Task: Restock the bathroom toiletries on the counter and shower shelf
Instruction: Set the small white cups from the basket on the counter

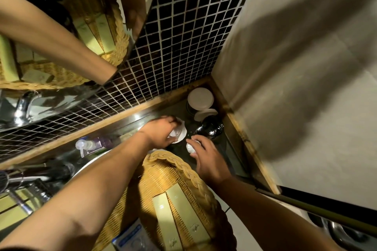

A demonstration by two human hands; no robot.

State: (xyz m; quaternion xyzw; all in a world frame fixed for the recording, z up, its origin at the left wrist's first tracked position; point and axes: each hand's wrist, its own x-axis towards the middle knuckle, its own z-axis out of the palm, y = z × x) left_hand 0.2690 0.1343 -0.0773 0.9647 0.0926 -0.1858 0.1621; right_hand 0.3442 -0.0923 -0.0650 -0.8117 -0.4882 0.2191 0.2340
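Fingers (163, 126) of both hands pinch white packets (177, 131) over the dark counter (230, 149) (black mosaic wall (183, 36) behind).

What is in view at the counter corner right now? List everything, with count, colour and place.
Wicker basket: one, tan, near edge of the counter, below both hands.
Flat boxes: at least two, pale green, lying in the basket.
Packet: one, blue and white, at the basket's near left.
Pump bottle: one, clear with a white pump, left on the counter.
Round lids: two, off-white, in the far corner.
Black wrapped item: one, glossy, beside the lids.
Small white dish: one, under the left hand.
Tap: one, chrome, seen in the mirror.
Left hand: on the dish, holding a clear wrapped item.
Right hand: grip closed on a small white item.
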